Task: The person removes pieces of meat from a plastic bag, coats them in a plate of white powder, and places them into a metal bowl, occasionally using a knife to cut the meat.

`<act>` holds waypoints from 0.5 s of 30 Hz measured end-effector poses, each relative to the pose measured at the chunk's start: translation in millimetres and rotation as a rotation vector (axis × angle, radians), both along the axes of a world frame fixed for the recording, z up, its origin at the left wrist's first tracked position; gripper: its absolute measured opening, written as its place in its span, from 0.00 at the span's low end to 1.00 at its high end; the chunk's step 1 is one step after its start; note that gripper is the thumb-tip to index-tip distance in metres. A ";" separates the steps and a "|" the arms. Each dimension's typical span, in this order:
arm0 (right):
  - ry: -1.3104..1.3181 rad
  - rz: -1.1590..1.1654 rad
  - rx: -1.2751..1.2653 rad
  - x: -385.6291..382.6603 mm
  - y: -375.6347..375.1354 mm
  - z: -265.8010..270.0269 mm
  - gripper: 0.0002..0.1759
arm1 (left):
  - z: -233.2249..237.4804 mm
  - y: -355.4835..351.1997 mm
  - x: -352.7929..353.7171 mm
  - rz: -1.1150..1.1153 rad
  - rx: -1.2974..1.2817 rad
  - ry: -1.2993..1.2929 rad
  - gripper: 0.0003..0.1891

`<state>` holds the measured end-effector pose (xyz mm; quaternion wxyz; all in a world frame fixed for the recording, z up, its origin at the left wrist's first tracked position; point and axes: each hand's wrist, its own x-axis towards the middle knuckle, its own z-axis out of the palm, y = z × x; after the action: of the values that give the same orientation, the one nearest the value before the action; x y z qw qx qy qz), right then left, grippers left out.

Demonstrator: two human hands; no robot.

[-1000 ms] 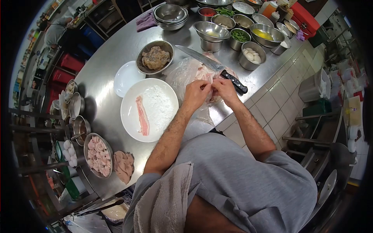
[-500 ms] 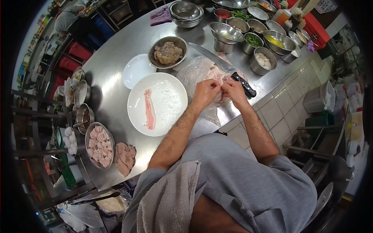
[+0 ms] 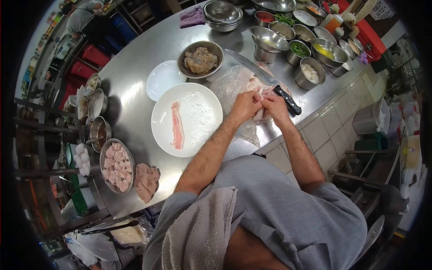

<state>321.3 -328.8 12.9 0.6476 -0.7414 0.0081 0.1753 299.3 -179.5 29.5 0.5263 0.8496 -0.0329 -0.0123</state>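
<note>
On the table [image 3: 135, 76], left hand [image 3: 245, 105] and right hand [image 3: 275, 107] pinch bagged meat [image 3: 257, 86]; one strip [image 3: 177, 125] on plate [image 3: 158, 131], rest to do.

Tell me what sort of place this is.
Most likely a commercial kitchen prep station: a stainless steel worktop, a row of steel bowls holding ingredients, and a large knife beside the raw meat that the left hand and right hand pinch.

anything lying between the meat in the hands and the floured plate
Only the bag that goes with the meat: its clear edge lies toward the plate. The left hand and right hand pinch the meat directly. The knife lies at the meat's far side, away from the plate.
</note>
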 end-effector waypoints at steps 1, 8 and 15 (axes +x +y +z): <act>0.006 -0.010 0.028 -0.4 0.8 -0.3 0.07 | -0.6 -1.3 -1.0 -0.007 -0.002 0.002 0.11; 0.018 -0.054 0.134 -0.1 2.5 -1.5 0.08 | -3.3 -6.5 -1.3 0.054 0.047 -0.094 0.13; 0.031 -0.004 0.207 -0.3 -0.3 -6.6 0.07 | -4.7 -4.3 0.5 0.051 0.123 -0.082 0.12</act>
<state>321.0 -329.1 6.3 0.7209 -0.6677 0.0014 0.1857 299.8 -183.8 24.8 0.4713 0.8807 -0.0318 0.0341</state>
